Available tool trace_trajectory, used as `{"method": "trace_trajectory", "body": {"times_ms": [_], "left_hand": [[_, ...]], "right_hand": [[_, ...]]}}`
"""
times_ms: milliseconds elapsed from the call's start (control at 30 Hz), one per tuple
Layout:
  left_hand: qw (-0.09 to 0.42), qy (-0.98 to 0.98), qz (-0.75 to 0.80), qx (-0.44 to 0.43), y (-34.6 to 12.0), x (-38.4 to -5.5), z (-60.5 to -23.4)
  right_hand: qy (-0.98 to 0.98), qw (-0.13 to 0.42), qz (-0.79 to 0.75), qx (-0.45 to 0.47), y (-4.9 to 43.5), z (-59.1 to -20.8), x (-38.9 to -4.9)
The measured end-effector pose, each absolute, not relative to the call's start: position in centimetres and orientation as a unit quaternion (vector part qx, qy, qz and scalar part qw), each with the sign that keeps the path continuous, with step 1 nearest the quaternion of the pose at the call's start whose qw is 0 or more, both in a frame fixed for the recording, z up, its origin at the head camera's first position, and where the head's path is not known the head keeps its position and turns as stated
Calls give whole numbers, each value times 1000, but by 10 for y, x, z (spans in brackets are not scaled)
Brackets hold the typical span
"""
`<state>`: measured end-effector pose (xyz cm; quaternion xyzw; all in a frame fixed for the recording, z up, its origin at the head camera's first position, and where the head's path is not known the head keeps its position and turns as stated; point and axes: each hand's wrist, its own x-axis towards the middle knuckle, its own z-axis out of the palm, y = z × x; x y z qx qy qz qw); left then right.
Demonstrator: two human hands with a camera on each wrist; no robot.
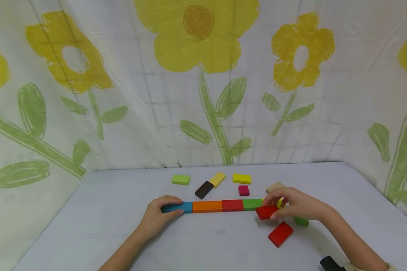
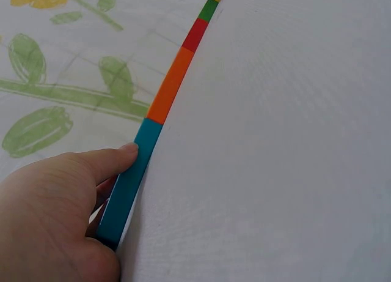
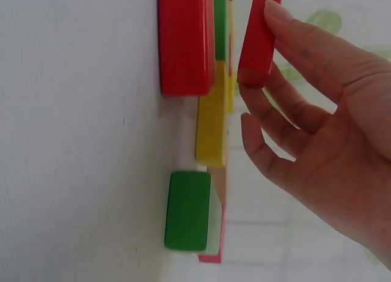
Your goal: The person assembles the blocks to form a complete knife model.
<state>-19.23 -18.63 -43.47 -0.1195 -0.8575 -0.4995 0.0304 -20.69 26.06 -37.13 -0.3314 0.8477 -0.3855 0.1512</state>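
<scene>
A row of blocks lies end to end across the table: a blue block (image 1: 186, 207), an orange block (image 1: 207, 206), a red one (image 1: 233, 205) and a green one (image 1: 253, 204), with yellow at its right end. My left hand (image 1: 159, 213) grips the blue block at the row's left end, thumb on the near side. Pinched between thumb and fingers of my right hand (image 1: 300, 203) is a red block (image 1: 266, 212), tilted and held above the table in the right wrist view. Another red block (image 1: 280, 234) lies nearer, below that hand. Part of a green block (image 1: 302, 221) shows under the right wrist.
Behind the row lie a light green block (image 1: 181, 179), a dark brown block (image 1: 204, 190), a pale yellow block (image 1: 218, 180), a yellow block (image 1: 242, 178), a pink block (image 1: 244, 190) and a beige block (image 1: 274, 186). A flower-printed curtain (image 1: 149, 143) hangs beyond the table's far edge.
</scene>
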Motion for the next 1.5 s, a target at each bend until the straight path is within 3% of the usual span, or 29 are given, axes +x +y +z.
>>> {"method": "trace_trajectory", "body": {"times_ms": [800,1500], "left_hand": [[32,-858,-499,-117,-186,-191,-434],[35,-858,-498,-121,-186,-191,-432]], "right_hand": [[857,105,-351,-363,181,-353,-214],[855,90,-379,-342,132,-367,-216]]}}
